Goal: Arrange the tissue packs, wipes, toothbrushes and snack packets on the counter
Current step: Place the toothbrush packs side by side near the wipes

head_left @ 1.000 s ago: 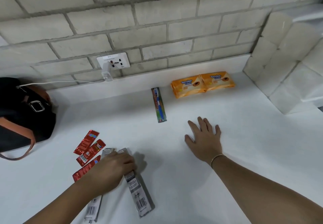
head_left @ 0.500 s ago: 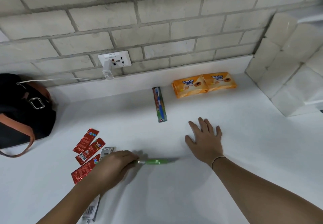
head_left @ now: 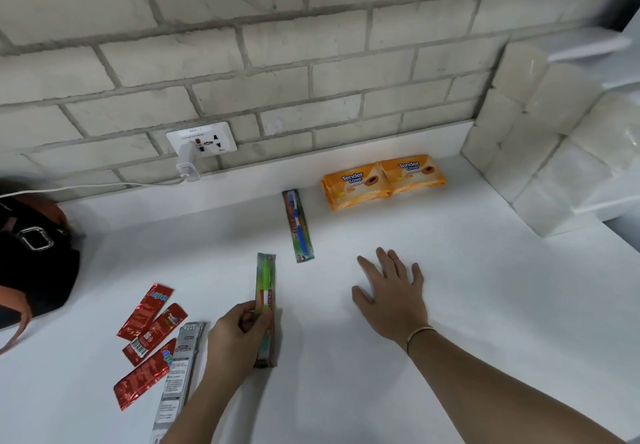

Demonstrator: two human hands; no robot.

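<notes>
My left hand (head_left: 231, 338) grips a packaged green toothbrush (head_left: 266, 284) near its lower end, face up and pointing away from me. A packaged blue toothbrush (head_left: 298, 225) lies farther back, near the wall. Two orange wipes packs (head_left: 382, 179) sit side by side against the backsplash. Three red snack packets (head_left: 149, 336) lie at the left. Beside them a third toothbrush pack (head_left: 180, 367) lies back side up, partly under my left forearm. Stacked white tissue packs (head_left: 540, 139) fill the right corner. My right hand (head_left: 391, 291) rests flat on the white counter (head_left: 450, 305), fingers spread.
A black bag (head_left: 34, 256) with a brown strap sits at the left edge. A white charger (head_left: 187, 163) is plugged into the wall socket (head_left: 202, 139), its cable running left toward the bag. A brick wall stands behind the counter.
My left hand lifted one toothbrush pack from beside the snack packets, turned it face up, and carried it right and forward. My right hand stayed put.
</notes>
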